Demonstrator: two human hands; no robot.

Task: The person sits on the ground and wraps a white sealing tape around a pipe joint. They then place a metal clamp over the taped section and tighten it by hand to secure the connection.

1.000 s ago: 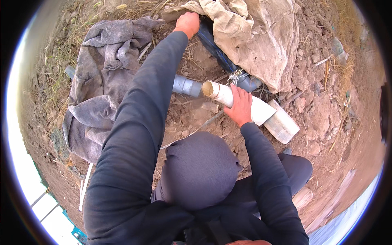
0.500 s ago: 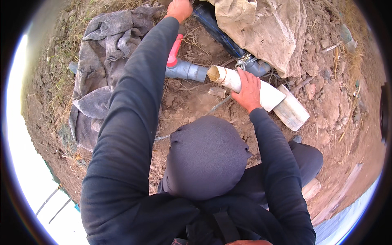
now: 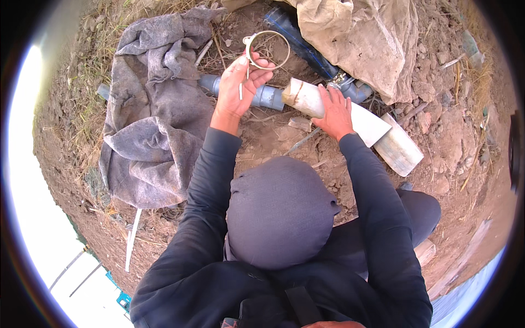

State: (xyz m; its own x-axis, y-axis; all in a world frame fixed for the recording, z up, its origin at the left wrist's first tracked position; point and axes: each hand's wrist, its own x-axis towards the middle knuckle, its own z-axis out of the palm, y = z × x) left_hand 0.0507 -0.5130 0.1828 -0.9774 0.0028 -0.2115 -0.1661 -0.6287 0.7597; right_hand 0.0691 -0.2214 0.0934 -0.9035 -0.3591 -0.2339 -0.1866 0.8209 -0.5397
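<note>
Raised over the soil, my left hand (image 3: 236, 93) pinches a thin metal hose clamp (image 3: 288, 50), a round band with a small screw housing on its left side. My right hand (image 3: 334, 115) grips a white tube (image 3: 302, 97), thumb on the near side and fingers over the top. The tube's left mouth lies right by the end of a grey plastic pipe (image 3: 268, 97); whether they touch I cannot tell. Its far right part bends over a paler, dirt-stained flat length (image 3: 398, 146). The red handle on the grey pipe is now hidden behind my left hand.
A crumpled grey cloth (image 3: 153, 120) covers the pipe's left part. Behind my right hand, a black blue-striped hose (image 3: 301, 46) meets a wire-bound grey elbow (image 3: 355, 92), partly under a tan sack (image 3: 377, 49). Loose soil, clods and dry grass surround everything. My knee (image 3: 281, 213) rises between my arms.
My left hand has come back from the far edge toward the pipe, and a hose clamp now shows in it. My right hand stays on the white tube, its fingers straighter.
</note>
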